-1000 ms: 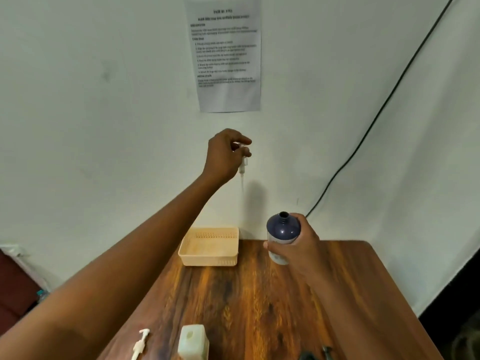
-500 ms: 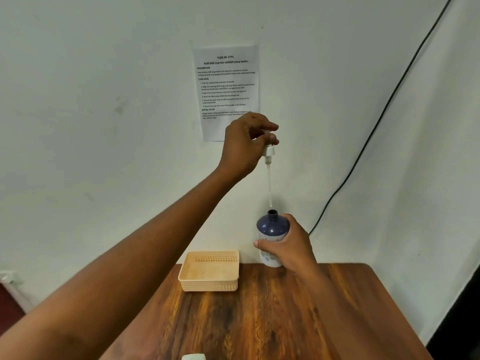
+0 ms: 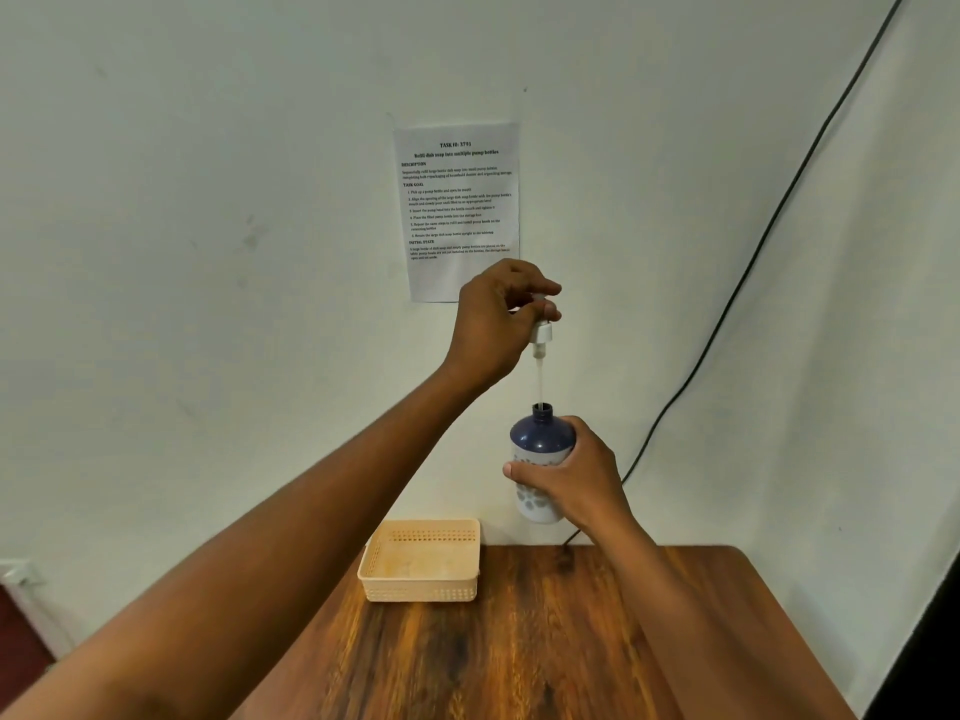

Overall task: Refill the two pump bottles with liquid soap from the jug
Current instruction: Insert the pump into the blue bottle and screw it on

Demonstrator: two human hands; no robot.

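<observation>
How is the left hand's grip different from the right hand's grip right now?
The left hand pinches the white pump head with its fingertips, while the right hand wraps round the blue-topped bottle. The left hand is higher, the right hand lower. Both are held above the table, lined up so the pump tube meets the bottle's mouth.

White wall (image 3: pixel 208 252), taped paper notice (image 3: pixel 460 210), black cable (image 3: pixel 753 262), wooden table (image 3: pixel 545 641)
</observation>
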